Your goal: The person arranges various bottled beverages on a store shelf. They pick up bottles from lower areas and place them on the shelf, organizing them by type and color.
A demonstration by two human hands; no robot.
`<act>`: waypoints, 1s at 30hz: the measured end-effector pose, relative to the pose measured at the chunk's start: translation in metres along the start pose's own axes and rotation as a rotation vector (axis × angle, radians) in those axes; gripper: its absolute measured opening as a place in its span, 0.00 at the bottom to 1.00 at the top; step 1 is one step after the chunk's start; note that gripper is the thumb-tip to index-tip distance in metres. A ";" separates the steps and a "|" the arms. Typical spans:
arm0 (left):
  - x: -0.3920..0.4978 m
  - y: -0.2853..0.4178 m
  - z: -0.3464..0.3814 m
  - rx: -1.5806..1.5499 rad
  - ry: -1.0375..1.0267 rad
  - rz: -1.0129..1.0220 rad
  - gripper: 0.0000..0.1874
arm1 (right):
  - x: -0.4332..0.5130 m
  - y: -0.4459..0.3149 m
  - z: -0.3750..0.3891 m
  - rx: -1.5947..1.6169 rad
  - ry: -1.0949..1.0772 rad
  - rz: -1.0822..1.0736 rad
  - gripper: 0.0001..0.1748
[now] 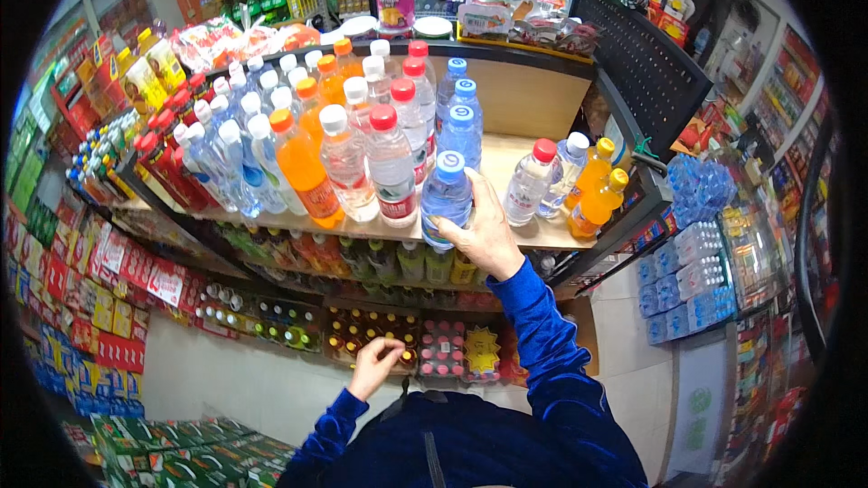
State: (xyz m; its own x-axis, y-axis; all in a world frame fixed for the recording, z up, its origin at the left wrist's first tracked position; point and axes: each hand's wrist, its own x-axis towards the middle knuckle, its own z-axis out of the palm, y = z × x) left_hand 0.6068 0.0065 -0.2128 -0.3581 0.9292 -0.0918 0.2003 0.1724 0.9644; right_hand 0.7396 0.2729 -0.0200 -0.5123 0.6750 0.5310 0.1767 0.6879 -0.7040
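My right hand [487, 230] grips a clear blue-capped water bottle [444, 193] at the front edge of a wooden shelf [498, 149]. The bottle stands upright at the head of a row of matching blue-capped bottles [463, 98]. Just left of it is a red-capped water bottle [392, 166], the front one of its row. An orange soda bottle [303, 173] stands farther left. Right of my hand are another red-capped bottle [532, 183], a white-capped bottle [566, 169] and two yellow-capped orange drinks [597, 207]. My left hand [376, 362] hangs low before my body, fingers curled and apparently holding nothing.
A black perforated panel [637, 61] rises at the shelf's right end. Lower shelves hold more bottles, and cartons of yellow-capped bottles [373, 332] sit on the floor. Green cases [183, 451] are stacked at lower left. Packs of water bottles [685, 278] stand at right.
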 end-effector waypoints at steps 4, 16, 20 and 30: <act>-0.027 -0.030 -0.012 -0.105 0.009 -0.141 0.08 | 0.007 0.005 0.016 0.012 0.028 0.052 0.47; -0.025 -0.028 -0.023 -0.102 -0.145 -0.184 0.12 | -0.011 0.020 0.026 0.146 0.156 0.073 0.47; -0.010 -0.015 -0.023 -0.173 -0.225 -0.245 0.16 | 0.008 0.050 0.032 0.593 0.194 0.203 0.39; 0.143 0.150 0.010 0.028 -0.107 0.610 0.17 | 0.087 0.152 0.061 1.137 0.139 0.416 0.39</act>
State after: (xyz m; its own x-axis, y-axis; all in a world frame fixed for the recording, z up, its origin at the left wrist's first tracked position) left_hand 0.5946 0.1685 -0.0835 -0.0787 0.8903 0.4485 0.3644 -0.3931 0.8442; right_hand 0.6711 0.4201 -0.1099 -0.4855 0.8588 0.1635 -0.5667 -0.1667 -0.8069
